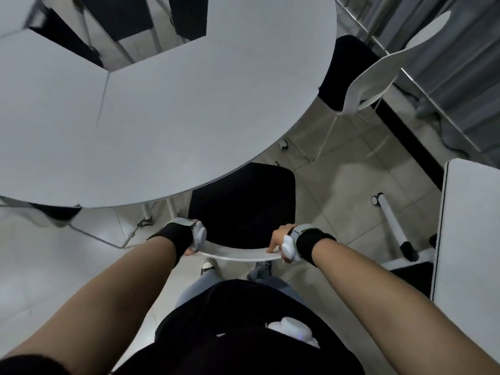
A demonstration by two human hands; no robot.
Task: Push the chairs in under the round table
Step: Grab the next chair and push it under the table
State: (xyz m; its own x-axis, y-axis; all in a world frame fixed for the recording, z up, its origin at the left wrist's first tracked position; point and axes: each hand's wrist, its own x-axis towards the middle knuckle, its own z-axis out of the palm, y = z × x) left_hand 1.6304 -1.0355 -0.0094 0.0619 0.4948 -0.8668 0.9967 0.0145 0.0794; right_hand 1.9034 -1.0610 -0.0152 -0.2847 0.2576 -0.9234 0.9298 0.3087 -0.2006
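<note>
The round grey table [167,125] fills the upper left of the head view. Right in front of me stands a chair with a black seat [243,204] and a white backrest [238,253]. The front of its seat sits under the table's edge. My left hand [193,238] grips the left end of the backrest. My right hand [281,239] grips the right end. Both wear black wrist straps with white devices. A second chair [368,79], white with a black seat, stands at the table's right side, its seat partly under the top.
Another white table [470,239] stands close on my right, with a wheeled leg [392,226] beside it. Black chairs [121,17] show beyond the table's far gap. A chair frame [89,234] is at the left. Grey curtains hang at the upper right. The floor is tiled.
</note>
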